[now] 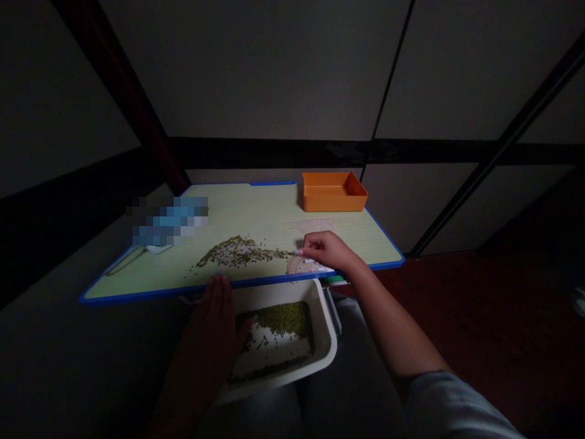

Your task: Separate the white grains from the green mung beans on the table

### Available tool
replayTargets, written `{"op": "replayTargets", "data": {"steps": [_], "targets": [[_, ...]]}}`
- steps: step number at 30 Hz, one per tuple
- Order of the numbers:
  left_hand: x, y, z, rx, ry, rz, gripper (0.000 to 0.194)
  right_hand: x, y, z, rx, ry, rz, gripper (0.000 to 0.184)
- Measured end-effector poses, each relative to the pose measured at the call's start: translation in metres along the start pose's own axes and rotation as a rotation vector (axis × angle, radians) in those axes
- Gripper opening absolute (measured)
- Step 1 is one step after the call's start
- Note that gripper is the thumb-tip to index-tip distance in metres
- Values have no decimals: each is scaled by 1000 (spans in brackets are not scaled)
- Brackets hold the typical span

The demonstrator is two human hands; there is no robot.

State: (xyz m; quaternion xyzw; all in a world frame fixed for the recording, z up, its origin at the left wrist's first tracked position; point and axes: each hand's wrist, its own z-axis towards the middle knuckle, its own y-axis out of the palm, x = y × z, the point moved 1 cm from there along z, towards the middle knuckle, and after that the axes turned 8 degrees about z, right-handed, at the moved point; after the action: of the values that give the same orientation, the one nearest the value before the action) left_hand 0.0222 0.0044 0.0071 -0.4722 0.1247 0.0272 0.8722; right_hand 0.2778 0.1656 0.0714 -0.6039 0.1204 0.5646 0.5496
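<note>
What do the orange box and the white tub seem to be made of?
Orange box: probably plastic, satin, judging by its thin, evenly coloured walls. White tub: likely plastic too, smooth, with a rounded, moulded-looking rim; dim light leaves its gloss unclear.

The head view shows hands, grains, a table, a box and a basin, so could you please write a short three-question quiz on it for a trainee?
1. Multiple choice: What colour is the edging of the table? (a) red (b) blue (c) white
2. True or false: The orange box stands on the table, farther from the person than the right hand.
3. Open: Which hand is nearer the white basin, and what lies inside it?

Key: 1. (b); 2. True; 3. The left hand; small green grains.
</note>
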Motion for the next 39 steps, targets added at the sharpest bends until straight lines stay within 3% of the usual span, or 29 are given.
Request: {"op": "replayTargets", "data": {"steps": [5, 11, 21, 25, 31, 39], "targets": [[0, 2, 1, 15, 2, -33, 85, 1, 1, -1, -9, -6, 85, 29], [0, 0, -1, -1, -6, -30, 85, 5, -2, -1, 128, 31, 68, 29], [-1, 6, 0, 60, -13, -44, 88, -1, 5, 1, 25, -23, 144, 36], [-2, 5, -1, 43, -7, -36, 88, 2, 0, 0, 142, 20, 71, 32], [-5, 3, -2, 32, 22, -4, 87, 1, -3, 0, 216, 70, -134, 26], [-3, 1, -2, 34, 20, 8, 85, -1, 0, 2, 186, 44, -141, 27]]}}
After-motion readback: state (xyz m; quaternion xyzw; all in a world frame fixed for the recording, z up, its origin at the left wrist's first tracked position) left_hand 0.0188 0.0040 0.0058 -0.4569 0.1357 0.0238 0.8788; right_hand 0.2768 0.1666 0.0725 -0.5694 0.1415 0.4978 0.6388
